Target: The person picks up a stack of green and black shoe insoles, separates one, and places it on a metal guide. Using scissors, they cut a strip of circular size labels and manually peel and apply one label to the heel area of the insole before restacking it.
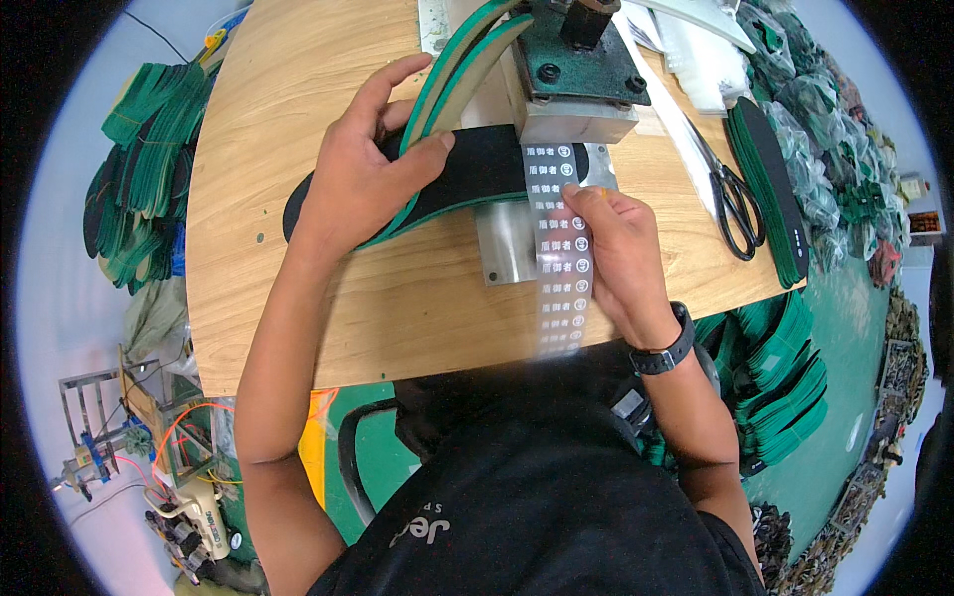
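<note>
Black shirt (517,497) at btm. L hand (370,184), half-open, grips green-edged insoles (475,81); R hand (628,253) pinches clear printed strip (562,283) nr press (581,74).

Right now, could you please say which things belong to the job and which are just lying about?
Apparently in use:
green-edged insoles in left hand
printed film strip in right hand
press

Likely lying about:
black-handled scissors
plastic bags
</note>
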The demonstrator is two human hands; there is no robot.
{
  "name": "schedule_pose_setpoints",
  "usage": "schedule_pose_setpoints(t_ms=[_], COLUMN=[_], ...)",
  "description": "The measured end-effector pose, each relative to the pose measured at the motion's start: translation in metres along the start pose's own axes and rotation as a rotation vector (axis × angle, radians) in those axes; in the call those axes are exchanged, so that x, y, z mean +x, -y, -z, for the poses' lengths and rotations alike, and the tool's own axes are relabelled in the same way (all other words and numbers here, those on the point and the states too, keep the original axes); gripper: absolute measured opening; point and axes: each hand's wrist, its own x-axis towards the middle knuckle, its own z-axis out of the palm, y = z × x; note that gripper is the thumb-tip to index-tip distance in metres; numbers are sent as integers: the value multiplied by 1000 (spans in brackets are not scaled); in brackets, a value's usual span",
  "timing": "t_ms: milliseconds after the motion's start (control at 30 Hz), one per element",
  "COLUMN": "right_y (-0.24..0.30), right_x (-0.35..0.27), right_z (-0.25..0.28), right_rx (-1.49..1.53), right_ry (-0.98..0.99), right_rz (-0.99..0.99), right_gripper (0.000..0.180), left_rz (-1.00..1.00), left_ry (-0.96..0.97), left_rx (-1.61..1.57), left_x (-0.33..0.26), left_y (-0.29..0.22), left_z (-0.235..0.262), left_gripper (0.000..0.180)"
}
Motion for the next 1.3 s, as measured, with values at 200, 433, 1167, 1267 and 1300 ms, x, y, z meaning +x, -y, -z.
schedule_pose_setpoints(t_ms=[200,433,1167,1267,1300], right_y=[9,2,14,11,9], right_x=[-6,-2,1,2,2], right_z=[-10,-5,4,3,4], right_rx=[-25,-38,-20,-74,-89], right_ry=[-40,-6,35,59,61], right_rz=[-56,-28,-109,-92,-74], right_gripper=[16,19,18,19,19], left_rz=[34,-8,119,128,135], left_ry=[33,207,-26,-84,-61], left_rx=[113,374,-101,-124,-98], left_x=[1,-1,-2,-4,-4], left_y=[5,-5,5,-3,-4], left_z=[2,-4,13,5,7], left_gripper=[56,72,18,19,20])
